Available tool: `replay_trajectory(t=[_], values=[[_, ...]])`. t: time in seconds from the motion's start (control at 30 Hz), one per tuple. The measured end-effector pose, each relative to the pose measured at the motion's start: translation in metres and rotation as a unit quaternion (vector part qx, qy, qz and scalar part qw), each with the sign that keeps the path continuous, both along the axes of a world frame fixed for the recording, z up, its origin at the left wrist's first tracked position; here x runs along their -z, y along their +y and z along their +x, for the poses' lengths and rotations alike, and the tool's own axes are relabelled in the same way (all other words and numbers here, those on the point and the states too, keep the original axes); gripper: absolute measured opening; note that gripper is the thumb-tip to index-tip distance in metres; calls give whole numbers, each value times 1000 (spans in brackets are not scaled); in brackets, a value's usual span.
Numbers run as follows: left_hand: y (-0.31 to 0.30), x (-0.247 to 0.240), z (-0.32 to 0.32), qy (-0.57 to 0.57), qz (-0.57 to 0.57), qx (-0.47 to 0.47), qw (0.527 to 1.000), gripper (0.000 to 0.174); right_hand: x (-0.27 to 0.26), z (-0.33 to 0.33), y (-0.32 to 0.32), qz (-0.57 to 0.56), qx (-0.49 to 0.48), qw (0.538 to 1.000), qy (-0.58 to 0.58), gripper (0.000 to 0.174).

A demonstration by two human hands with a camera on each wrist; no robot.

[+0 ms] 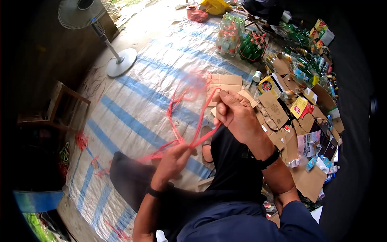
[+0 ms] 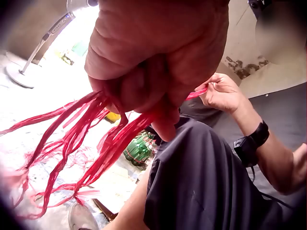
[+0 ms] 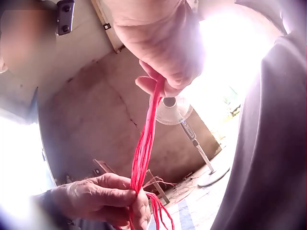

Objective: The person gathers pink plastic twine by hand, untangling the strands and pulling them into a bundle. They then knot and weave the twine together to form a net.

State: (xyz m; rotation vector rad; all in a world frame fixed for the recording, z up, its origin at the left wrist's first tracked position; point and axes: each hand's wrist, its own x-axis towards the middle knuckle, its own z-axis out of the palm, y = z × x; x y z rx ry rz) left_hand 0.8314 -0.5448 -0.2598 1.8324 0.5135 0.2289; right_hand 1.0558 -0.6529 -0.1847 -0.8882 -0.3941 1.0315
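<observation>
A bundle of thin red plastic string (image 1: 200,125) runs taut between my two hands over my dark-trousered lap. My left hand (image 1: 174,159) grips the string low down, fingers curled round it (image 2: 144,91), and loose red strands (image 2: 67,143) fan out from that fist toward the mat. My right hand (image 1: 233,111) is raised higher and pinches the upper end of the string (image 3: 156,88). In the right wrist view the string (image 3: 144,148) hangs straight down to the left hand (image 3: 103,199). Further red loops (image 1: 181,97) blur above the mat.
A blue-striped white woven mat (image 1: 137,109) covers the floor. A standing fan (image 1: 86,16) is at the back left and a wooden stool (image 1: 60,109) at left. Bundled glass bottles (image 1: 229,36), flattened cardboard (image 1: 274,109) and packets lie to the right.
</observation>
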Motion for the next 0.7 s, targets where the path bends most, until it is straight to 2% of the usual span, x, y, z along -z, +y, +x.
replay_trajectory(t=[0.13, 0.3, 0.37, 0.43, 0.53, 0.57, 0.63, 0.7], values=[[7, 11, -4, 15, -28, -12, 999, 19, -3, 2, -4, -19, -38, 999, -23, 31], [12, 8, -4, -10, -40, -19, 999, 19, -9, -2, -3, -14, -59, 998, 8, 32], [13, 12, -4, -17, -41, -21, 999, 20, -12, -3, -1, -34, -69, 996, -37, 29], [12, 14, -6, 41, -22, -75, 996, 20, -14, -8, 2, -36, -65, 996, -40, 28], [21, 6, -13, 42, -17, -101, 994, 21, -26, -13, 5, -61, 4, 990, -125, 25], [24, 3, -15, 42, -12, -110, 993, 23, -29, -15, 6, -63, -1, 991, -122, 25], [28, 4, -18, 10, -44, -139, 989, 20, -31, -16, 10, -84, 35, 977, -194, 27], [36, 2, -22, -49, -38, -173, 983, 18, -28, -18, 14, -86, 36, 973, -212, 26]])
